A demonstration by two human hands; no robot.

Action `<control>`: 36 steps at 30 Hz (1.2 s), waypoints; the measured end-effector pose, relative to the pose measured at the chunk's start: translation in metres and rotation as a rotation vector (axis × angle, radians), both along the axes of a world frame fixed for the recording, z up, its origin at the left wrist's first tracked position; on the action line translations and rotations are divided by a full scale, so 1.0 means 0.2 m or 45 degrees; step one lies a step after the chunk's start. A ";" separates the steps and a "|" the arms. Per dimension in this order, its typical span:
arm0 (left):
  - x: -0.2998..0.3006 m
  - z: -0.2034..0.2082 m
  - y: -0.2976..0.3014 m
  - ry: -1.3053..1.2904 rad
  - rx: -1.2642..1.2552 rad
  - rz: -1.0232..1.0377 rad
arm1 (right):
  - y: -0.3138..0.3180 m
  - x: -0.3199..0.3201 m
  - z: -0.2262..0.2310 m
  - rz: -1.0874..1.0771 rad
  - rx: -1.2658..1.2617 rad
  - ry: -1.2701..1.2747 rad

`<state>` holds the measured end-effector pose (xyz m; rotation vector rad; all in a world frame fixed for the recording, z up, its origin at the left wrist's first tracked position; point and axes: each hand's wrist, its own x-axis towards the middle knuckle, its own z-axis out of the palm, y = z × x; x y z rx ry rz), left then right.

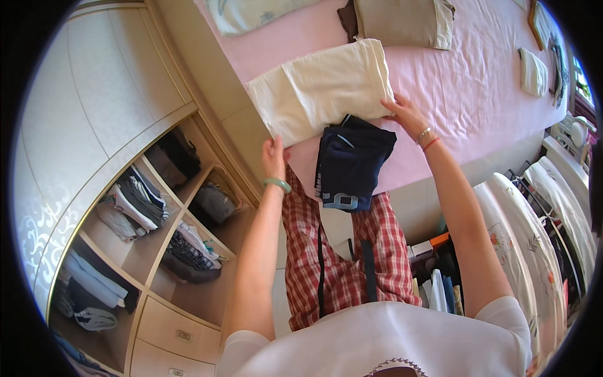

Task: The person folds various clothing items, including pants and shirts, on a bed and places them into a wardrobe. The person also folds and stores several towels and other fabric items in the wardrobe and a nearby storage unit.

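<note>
A cream folded cloth (323, 88), perhaps trousers, spreads across the near edge of the pink-covered bed. At its near left corner my left hand (274, 157) is closed, thumb and fingers on the fabric, a green bangle on the wrist. My right hand (405, 114) pinches the right edge, the thumb and fingertips partly hidden by the fold. Between my hands, closer to me, lies a folded navy garment (355, 164) with light blue print, at the bed's edge above my knees. Neither hand touches it.
Folded khaki trousers (402, 22) lie farther back on the pink sheet (477, 81). A small white folded cloth (534, 72) is at the far right. Left stands an open wardrobe (147, 251) with clothes in compartments. Covered garments (512, 232) hang at the right.
</note>
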<state>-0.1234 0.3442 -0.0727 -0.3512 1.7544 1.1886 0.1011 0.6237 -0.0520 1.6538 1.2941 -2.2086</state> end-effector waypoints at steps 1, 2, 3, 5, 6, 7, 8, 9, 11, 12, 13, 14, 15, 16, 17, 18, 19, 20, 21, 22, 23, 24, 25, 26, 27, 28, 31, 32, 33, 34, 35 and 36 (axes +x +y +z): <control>0.07 0.04 -0.02 -0.072 -0.001 -0.019 | -0.03 0.05 0.02 0.066 -0.005 0.070; 0.14 0.05 -0.06 -0.120 0.018 -0.095 | -0.07 0.10 0.04 0.134 -0.009 0.142; 0.22 0.06 -0.09 -0.170 0.038 -0.173 | -0.13 0.14 0.05 0.202 -0.014 0.212; 0.39 0.06 -0.15 -0.033 0.160 -0.366 | -0.26 0.18 0.08 0.207 0.060 0.141; 0.44 0.05 -0.16 -0.226 0.266 -0.368 | -0.29 0.19 0.10 0.313 0.082 0.038; 0.47 0.07 -0.16 -0.119 0.257 -0.418 | -0.34 0.18 0.11 0.170 -0.033 0.080; 0.48 0.03 -0.17 -0.037 0.196 -0.528 | -0.37 0.16 0.13 0.155 -0.019 0.074; 0.48 0.00 -0.16 0.046 0.133 -0.636 | -0.39 0.14 0.15 0.141 -0.006 0.070; 0.45 0.04 -0.08 0.076 0.051 -0.752 | -0.44 0.16 0.11 0.222 0.185 0.040; 0.44 0.06 -0.04 0.093 0.010 -0.811 | -0.46 0.18 0.09 0.262 0.281 0.025; 0.42 0.05 -0.03 0.063 0.027 -0.829 | -0.47 0.17 0.07 0.212 0.214 -0.021; 0.40 0.04 -0.02 0.032 0.044 -0.847 | -0.48 0.17 0.06 0.163 0.147 -0.067; 0.38 0.03 -0.02 0.002 0.061 -0.866 | -0.48 0.17 0.05 0.113 0.080 -0.113; 0.39 0.03 -0.03 0.058 0.034 -0.852 | -0.50 0.17 0.05 -0.024 0.017 -0.064; 0.40 0.02 -0.04 0.114 0.006 -0.838 | -0.52 0.18 0.05 -0.161 -0.047 -0.015; 0.42 0.02 -0.05 0.170 -0.021 -0.824 | -0.54 0.18 0.05 -0.297 -0.111 0.033; 0.43 0.04 -0.04 0.138 0.034 -0.745 | -0.57 0.20 0.07 -0.377 -0.173 0.080; 0.44 0.09 -0.01 0.107 0.089 -0.664 | -0.58 0.21 0.09 -0.458 -0.235 0.126; 0.45 0.12 0.01 0.076 0.143 -0.582 | -0.60 0.22 0.10 -0.538 -0.296 0.173; 0.48 0.13 0.01 0.213 0.091 -0.673 | -0.62 0.24 0.09 -0.461 -0.225 0.138; 0.50 0.15 0.01 0.350 0.037 -0.762 | -0.65 0.26 0.06 -0.383 -0.155 0.104; 0.53 0.16 0.02 0.489 -0.018 -0.849 | -0.67 0.29 0.04 -0.304 -0.084 0.071; 0.56 0.21 0.04 0.677 -0.120 -0.962 | -0.67 0.29 0.04 -0.341 -0.170 0.117; 0.57 0.26 0.07 0.794 -0.144 -0.989 | -0.64 0.29 0.04 -0.377 -0.253 0.161; 0.59 0.29 0.09 0.911 -0.168 -1.015 | -0.63 0.29 0.05 -0.413 -0.337 0.204; 0.61 0.30 0.08 0.945 -0.152 -1.010 | -0.61 0.30 0.05 -0.424 -0.375 0.236; 0.64 0.28 0.01 0.954 -0.026 -0.958 | -0.60 0.29 0.07 -0.431 -0.371 0.202; 0.62 0.27 -0.01 0.726 0.026 -0.933 | -0.60 0.29 0.07 -0.418 -0.362 0.187; 0.61 0.25 -0.04 0.560 0.054 -0.871 | -0.61 0.28 0.06 -0.406 -0.351 0.171; 0.59 0.20 -0.09 0.400 0.081 -0.805 | -0.61 0.27 0.06 -0.390 -0.342 0.159; 0.56 0.17 -0.12 0.239 0.112 -0.740 | -0.60 0.26 0.06 -0.401 -0.360 0.126; 0.53 0.15 -0.14 0.180 0.065 -0.791 | -0.60 0.25 0.06 -0.411 -0.377 0.093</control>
